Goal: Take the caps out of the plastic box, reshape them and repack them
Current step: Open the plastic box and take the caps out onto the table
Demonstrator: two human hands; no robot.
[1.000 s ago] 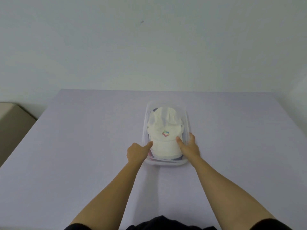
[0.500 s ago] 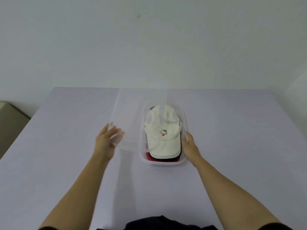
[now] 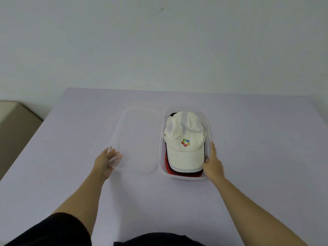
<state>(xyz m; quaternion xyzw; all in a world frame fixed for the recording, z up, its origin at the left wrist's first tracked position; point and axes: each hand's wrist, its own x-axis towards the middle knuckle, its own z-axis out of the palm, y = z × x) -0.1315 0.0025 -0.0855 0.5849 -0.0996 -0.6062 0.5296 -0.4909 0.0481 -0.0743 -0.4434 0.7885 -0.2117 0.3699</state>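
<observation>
1. Since half a second ago, the lid (image 3: 140, 139) has come down from its raised tilt and now lies on the surface (image 3: 257, 139), just left of the plastic box (image 3: 182, 177).
2. Left grip (image 3: 104, 162) holds the lid's near left corner; its fingers show through the clear plastic.
3. Right grip (image 3: 213, 164) lies flat, fingers straight, against the box's right wall.
4. Between the grips, inside the box, a white cap (image 3: 184, 132) tops a red cap (image 3: 166, 160) and a black cap (image 3: 173, 114).
5. White cap's brim points toward the person; its long axis follows the box's length.
6. A beige cabinet (image 3: 16, 130) stands well left of the left grip.
</observation>
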